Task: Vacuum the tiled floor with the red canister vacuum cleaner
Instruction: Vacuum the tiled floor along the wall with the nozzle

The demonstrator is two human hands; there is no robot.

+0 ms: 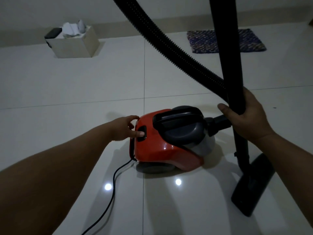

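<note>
From where I watch, my left hand (124, 128) reaches down to the rear of the red canister vacuum cleaner (162, 145), fingers mostly straight and holding nothing, one fingertip pressing the black switch (141, 133) set into the red shell. The first risk lies here: the power cord (111, 184) leaves the back of the canister just beneath that hand and trails toward me across the tiled floor (67, 85), so I judge a careless step or a tug could snag it, or pull the plug somewhere out of view. The canister sits on the floor near the middle of the view, its long axis running left to right, switch end to the left and hose end to the right, a black carry handle (176, 118) along the top. The ribbed hose (169, 41) climbs from that right end up and leftward out of frame; if I walk off too quickly, I expect it to drag or tip the canister. My right hand (245, 116) is wrapped round the black wand (225, 39), which stands nearly upright. Its floor head (252, 185) rests on the tiles at lower right, and may skid when suction starts.
</note>
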